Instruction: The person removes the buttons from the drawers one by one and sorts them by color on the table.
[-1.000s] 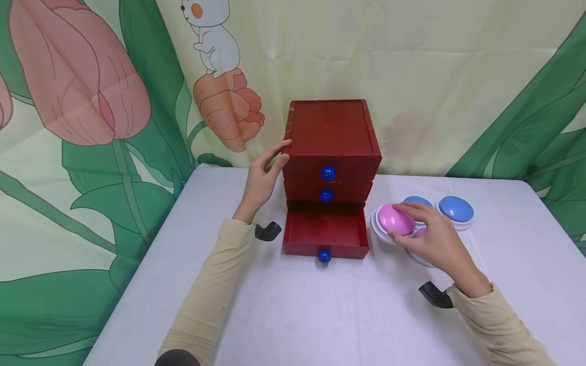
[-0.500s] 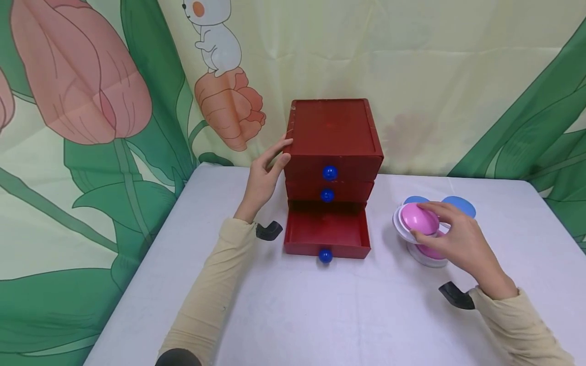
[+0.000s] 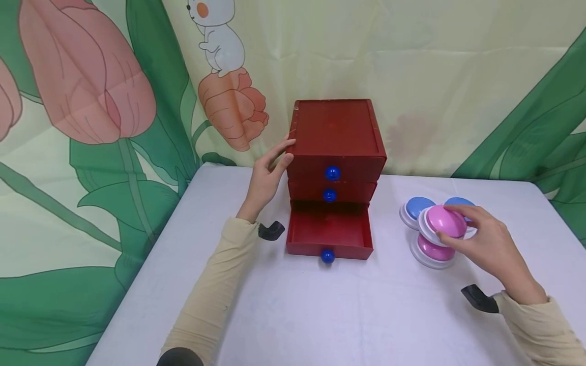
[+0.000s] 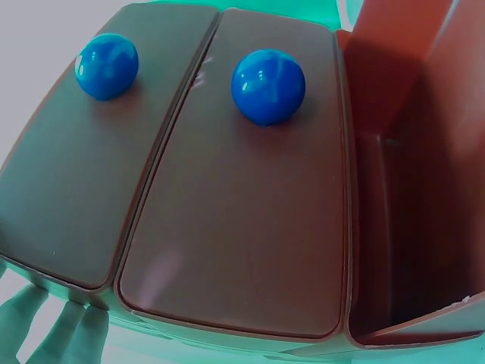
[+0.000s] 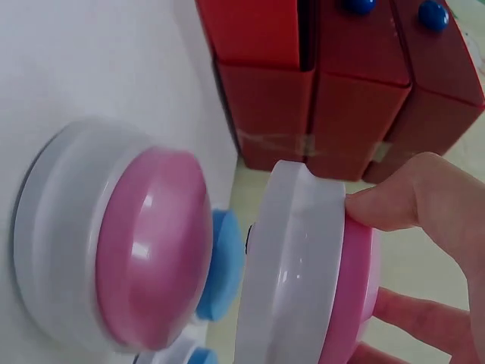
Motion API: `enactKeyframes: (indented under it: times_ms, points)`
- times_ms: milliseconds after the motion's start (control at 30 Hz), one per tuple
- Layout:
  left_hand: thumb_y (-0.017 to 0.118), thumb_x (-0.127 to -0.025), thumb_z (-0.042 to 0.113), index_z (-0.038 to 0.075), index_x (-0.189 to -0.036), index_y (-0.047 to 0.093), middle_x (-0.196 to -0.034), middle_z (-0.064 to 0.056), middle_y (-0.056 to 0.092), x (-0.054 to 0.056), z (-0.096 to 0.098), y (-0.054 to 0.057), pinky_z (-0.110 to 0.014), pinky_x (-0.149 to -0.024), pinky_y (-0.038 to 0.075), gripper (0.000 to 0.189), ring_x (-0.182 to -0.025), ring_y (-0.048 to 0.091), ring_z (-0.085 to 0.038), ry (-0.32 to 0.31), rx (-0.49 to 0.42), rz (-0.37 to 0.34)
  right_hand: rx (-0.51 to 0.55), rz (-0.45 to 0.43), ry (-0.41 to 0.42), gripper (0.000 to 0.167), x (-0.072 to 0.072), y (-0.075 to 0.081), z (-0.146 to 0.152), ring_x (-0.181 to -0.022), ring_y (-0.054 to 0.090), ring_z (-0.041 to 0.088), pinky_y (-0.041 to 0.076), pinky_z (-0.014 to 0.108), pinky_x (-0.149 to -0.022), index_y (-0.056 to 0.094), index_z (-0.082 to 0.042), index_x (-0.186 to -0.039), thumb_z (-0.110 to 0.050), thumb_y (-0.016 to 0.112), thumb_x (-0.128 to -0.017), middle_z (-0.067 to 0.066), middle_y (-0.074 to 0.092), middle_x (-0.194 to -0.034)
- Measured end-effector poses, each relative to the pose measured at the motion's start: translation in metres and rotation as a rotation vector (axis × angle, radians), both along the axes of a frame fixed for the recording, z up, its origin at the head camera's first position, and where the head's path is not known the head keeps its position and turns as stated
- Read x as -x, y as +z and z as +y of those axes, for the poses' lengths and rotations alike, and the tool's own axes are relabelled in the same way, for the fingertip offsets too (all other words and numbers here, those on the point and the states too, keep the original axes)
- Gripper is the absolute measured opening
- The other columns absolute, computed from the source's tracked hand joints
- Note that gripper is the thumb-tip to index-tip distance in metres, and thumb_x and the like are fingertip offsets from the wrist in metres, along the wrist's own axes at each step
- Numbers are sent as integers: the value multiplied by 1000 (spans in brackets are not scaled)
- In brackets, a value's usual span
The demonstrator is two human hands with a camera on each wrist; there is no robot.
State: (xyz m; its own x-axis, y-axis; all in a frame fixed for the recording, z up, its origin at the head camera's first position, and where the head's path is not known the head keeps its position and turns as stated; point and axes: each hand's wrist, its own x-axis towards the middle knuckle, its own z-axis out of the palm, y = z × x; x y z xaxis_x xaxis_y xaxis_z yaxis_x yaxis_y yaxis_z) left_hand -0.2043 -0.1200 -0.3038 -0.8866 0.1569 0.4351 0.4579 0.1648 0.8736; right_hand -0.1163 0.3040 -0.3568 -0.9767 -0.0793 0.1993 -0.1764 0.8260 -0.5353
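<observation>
A small red drawer cabinet [image 3: 336,127] with blue knobs stands toward the back of the table, its bottom drawer [image 3: 327,229] pulled out with nothing inside. My left hand [image 3: 265,182] rests against its left side near the top, fingers fairly straight; the left wrist view catches the fingertips [image 4: 64,334] at the cabinet's edge. Between thumb and fingers, my right hand [image 3: 490,244] holds a round push button with a pink dome and white base [image 5: 299,265]. It is raised and tilted. Another pink push button [image 3: 437,249] sits on the table beneath it.
Behind the held button lie two push buttons with blue domes, a left one [image 3: 419,207] and a right one [image 3: 459,202] partly hidden by the right hand. A white cloth covers the table [image 3: 357,315]. A printed curtain [image 3: 426,91] hangs behind the cabinet.
My right hand has carried the pink push button rightward, from near the drawer to above the other buttons. The left hand stays at the cabinet, and the drawer is still out.
</observation>
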Motion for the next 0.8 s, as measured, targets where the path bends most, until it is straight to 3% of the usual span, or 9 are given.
enactKeyframes:
  times_ms: [100,200,267,433,800]
  points:
    - [55,-102,14,5,-142,54,-157,-8,40,0,1,0,-42,-113,41,41,-144,39,-19,-3,2,-1,-15,-23,-26,70,-2,-1,8,-106,49,51,52,27,-59,53,4,-135,-22,85,-78,32,50,-128]
    - [55,-102,13,4,-142,54,-156,-9,40,1,2,0,-43,-113,41,40,-145,39,-20,-7,2,-1,-33,-44,-57,70,-2,-3,15,-107,46,53,54,38,-58,52,6,-135,-24,84,-79,35,48,-129]
    - [54,-102,13,4,-141,54,-156,-9,40,1,3,0,-43,-113,41,40,-145,39,-20,-9,2,0,-42,-52,-69,71,-2,-4,20,-107,46,54,53,38,-57,52,7,-135,-24,83,-79,36,47,-130]
    - [54,-102,13,4,-141,54,-156,-9,41,0,3,1,-43,-112,41,40,-144,39,-20,-3,11,-3,-65,-57,-90,71,-1,-6,29,-104,46,54,43,25,-58,51,9,-134,-24,83,-80,37,46,-130]
    - [55,-102,14,5,-142,54,-156,-8,41,-1,1,1,-41,-113,41,41,-144,39,-19,5,6,-7,-101,-79,-135,71,-2,-11,42,-104,45,52,43,37,-62,51,9,-133,-28,82,-81,38,46,-129]
